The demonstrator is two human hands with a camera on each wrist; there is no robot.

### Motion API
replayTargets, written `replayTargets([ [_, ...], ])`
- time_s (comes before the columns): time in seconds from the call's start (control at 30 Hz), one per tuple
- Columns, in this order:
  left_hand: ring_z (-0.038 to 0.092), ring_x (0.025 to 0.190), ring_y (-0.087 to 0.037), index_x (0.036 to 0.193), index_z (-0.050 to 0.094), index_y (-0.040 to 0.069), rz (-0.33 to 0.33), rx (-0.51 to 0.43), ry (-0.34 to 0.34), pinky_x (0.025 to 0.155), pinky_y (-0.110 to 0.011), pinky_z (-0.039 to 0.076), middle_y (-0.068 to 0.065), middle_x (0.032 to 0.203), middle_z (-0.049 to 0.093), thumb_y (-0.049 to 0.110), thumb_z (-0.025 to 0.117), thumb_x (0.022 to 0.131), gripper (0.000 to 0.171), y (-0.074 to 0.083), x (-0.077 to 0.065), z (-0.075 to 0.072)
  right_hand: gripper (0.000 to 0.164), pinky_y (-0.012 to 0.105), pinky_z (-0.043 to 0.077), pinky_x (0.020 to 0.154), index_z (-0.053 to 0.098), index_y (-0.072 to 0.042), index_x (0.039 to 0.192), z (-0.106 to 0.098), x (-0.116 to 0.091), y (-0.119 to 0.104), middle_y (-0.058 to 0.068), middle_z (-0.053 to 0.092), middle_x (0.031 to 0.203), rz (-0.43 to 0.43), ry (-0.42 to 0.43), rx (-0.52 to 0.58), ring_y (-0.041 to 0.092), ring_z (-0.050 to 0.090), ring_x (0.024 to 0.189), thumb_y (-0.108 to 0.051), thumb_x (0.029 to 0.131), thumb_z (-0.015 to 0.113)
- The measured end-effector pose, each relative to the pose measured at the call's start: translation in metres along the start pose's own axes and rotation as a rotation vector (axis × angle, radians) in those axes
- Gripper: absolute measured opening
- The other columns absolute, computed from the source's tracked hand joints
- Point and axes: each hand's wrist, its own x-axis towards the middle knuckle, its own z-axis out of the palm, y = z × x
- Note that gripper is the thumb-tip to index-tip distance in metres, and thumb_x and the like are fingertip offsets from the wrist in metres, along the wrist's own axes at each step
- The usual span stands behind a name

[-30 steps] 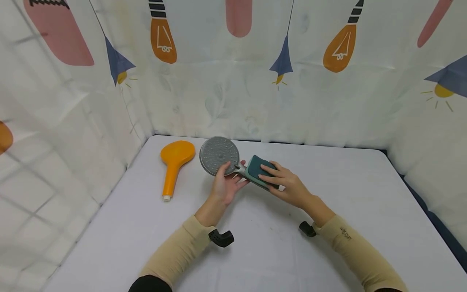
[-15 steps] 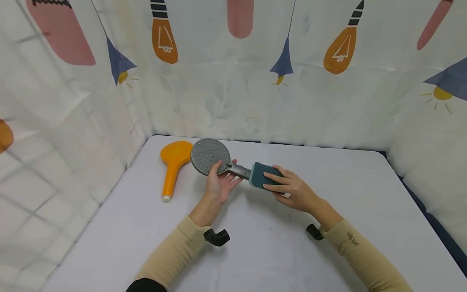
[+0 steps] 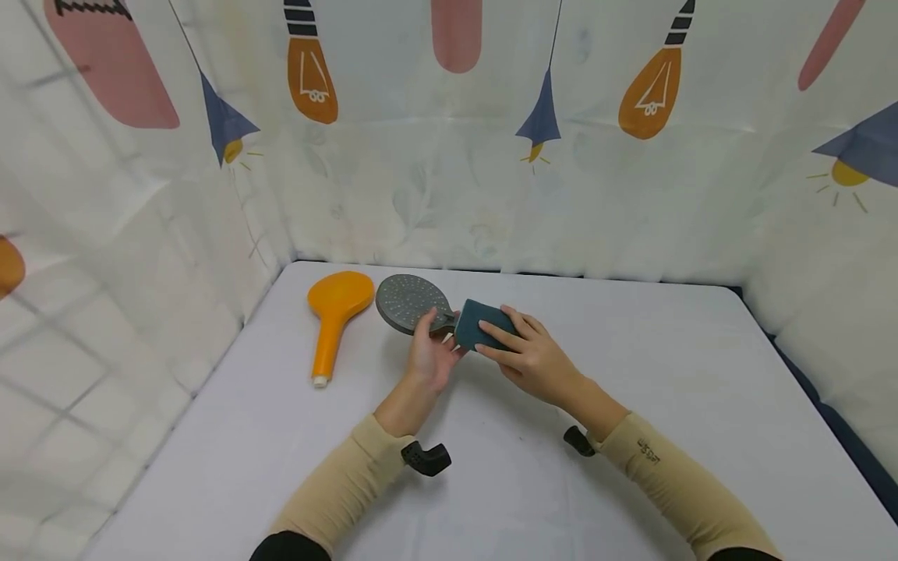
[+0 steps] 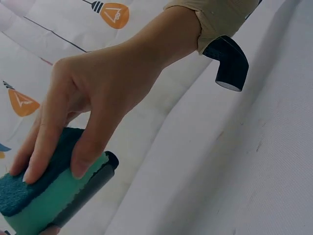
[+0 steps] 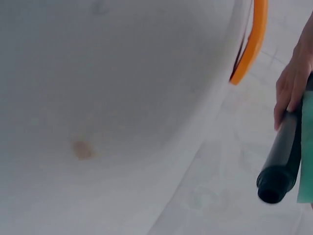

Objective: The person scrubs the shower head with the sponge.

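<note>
A grey shower head (image 3: 410,302) is held above the table near its neck by my left hand (image 3: 429,362), thumb at the edge of the round spray face. My right hand (image 3: 536,358) grips a two-layer sponge (image 3: 477,323), dark teal over light green, laid along the handle. Seen from the left wrist, the sponge's green layer (image 4: 58,196) lies against the grey handle (image 4: 85,198), whose end sticks out past it. In the right wrist view, the left hand's fingers (image 5: 292,83) are at the dark handle (image 5: 281,152), beside the sponge's green side (image 5: 307,147).
An orange shower head (image 3: 341,300) with a white threaded end lies on the white table (image 3: 519,483), left of the grey one. Patterned cloth walls (image 3: 456,187) rise behind the table and at both sides. Black wrist devices (image 3: 426,460) hang at the cuffs.
The right hand and sponge slid outward along the handle, then back left toward the neck. The shower head shifted left, then slightly right, and its face now tilts flatter.
</note>
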Motion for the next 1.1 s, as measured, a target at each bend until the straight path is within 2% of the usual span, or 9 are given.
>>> replayTargets([
  [0.13, 0.043, 0.139, -0.040, 0.160, 0.016, 0.005, 0.009, -0.048, 0.010, 0.115, -0.052, 0.034, -0.025, 0.154, 0.032, 0.037, 0.033, 0.110, 0.062, 0.005, 0.001, -0.004, 0.059, 0.057, 0.047, 0.102, 0.076, -0.012, 0.124, -0.006, -0.010, 0.004, 0.015, 0.063, 0.138, -0.037, -0.013, -0.002, 0.051, 0.051, 0.130, -0.002, 0.068, 0.093],
  [0.27, 0.040, 0.141, -0.046, 0.160, 0.016, 0.006, 0.031, -0.110, 0.031, 0.113, -0.059, 0.032, -0.026, 0.151, 0.034, 0.036, 0.038, 0.110, 0.062, 0.008, 0.002, -0.005, 0.062, 0.059, 0.049, 0.098, 0.077, -0.011, 0.121, -0.009, -0.019, 0.010, 0.017, 0.066, 0.133, -0.039, 0.038, 0.019, 0.052, 0.054, 0.126, 0.004, 0.063, 0.092],
  [0.4, 0.041, 0.141, -0.042, 0.161, 0.015, 0.009, 0.008, -0.060, 0.003, 0.115, -0.053, 0.033, -0.023, 0.150, 0.036, 0.037, 0.036, 0.111, 0.062, 0.005, 0.001, -0.001, 0.060, 0.059, 0.048, 0.098, 0.076, -0.010, 0.122, -0.005, -0.014, 0.008, 0.018, 0.065, 0.134, -0.040, 0.061, 0.045, 0.052, 0.053, 0.127, 0.004, 0.065, 0.091],
  [0.57, 0.046, 0.136, -0.033, 0.160, 0.020, 0.010, -0.018, 0.031, -0.027, 0.110, -0.043, 0.039, -0.018, 0.150, 0.040, 0.038, 0.033, 0.111, 0.058, -0.003, -0.001, 0.003, 0.061, 0.057, 0.046, 0.102, 0.075, -0.012, 0.125, -0.004, -0.004, 0.003, 0.016, 0.063, 0.138, -0.046, 0.021, 0.054, 0.051, 0.050, 0.131, 0.001, 0.068, 0.092],
  [0.73, 0.045, 0.137, -0.037, 0.156, 0.026, 0.001, 0.032, 0.002, -0.014, 0.113, -0.050, 0.037, -0.021, 0.149, 0.042, 0.027, 0.037, 0.111, 0.054, 0.002, -0.001, -0.004, 0.061, 0.058, 0.047, 0.101, 0.075, -0.013, 0.124, -0.009, -0.018, 0.009, 0.015, 0.063, 0.138, -0.025, -0.015, 0.093, 0.050, 0.050, 0.132, 0.000, 0.068, 0.092],
  [0.8, 0.045, 0.137, -0.040, 0.154, 0.028, -0.002, 0.057, -0.021, -0.016, 0.112, -0.056, 0.036, -0.022, 0.146, 0.044, 0.023, 0.039, 0.110, 0.052, 0.006, 0.000, -0.008, 0.058, 0.058, 0.047, 0.102, 0.075, -0.013, 0.125, -0.013, -0.029, 0.013, 0.015, 0.062, 0.139, 0.009, -0.023, 0.146, 0.050, 0.049, 0.133, 0.001, 0.070, 0.091],
  [0.87, 0.048, 0.135, -0.042, 0.154, 0.029, -0.002, 0.075, -0.024, -0.032, 0.110, -0.060, 0.037, -0.021, 0.143, 0.048, 0.020, 0.040, 0.109, 0.051, 0.009, -0.001, -0.011, 0.056, 0.056, 0.046, 0.104, 0.075, -0.011, 0.126, -0.016, -0.039, 0.017, 0.016, 0.062, 0.140, 0.073, -0.012, 0.247, 0.049, 0.047, 0.135, 0.004, 0.073, 0.087],
  [1.0, 0.052, 0.133, -0.042, 0.154, 0.028, 0.001, 0.076, 0.016, -0.108, 0.107, -0.060, 0.040, -0.022, 0.145, 0.050, 0.018, 0.041, 0.108, 0.050, 0.011, -0.002, -0.013, 0.049, 0.036, 0.041, 0.111, 0.072, -0.008, 0.130, -0.021, -0.049, 0.023, 0.018, 0.060, 0.141, 0.266, 0.020, 0.542, 0.034, 0.045, 0.142, 0.008, 0.084, 0.077],
  [1.1, 0.049, 0.135, -0.044, 0.155, 0.027, 0.000, 0.063, 0.059, -0.176, 0.107, -0.058, 0.040, -0.023, 0.151, 0.046, 0.016, 0.039, 0.108, 0.051, 0.010, -0.004, -0.013, 0.045, 0.024, 0.038, 0.110, 0.070, -0.004, 0.132, -0.022, -0.043, 0.024, 0.020, 0.059, 0.141, 0.385, 0.027, 0.722, 0.025, 0.045, 0.142, 0.010, 0.088, 0.071],
])
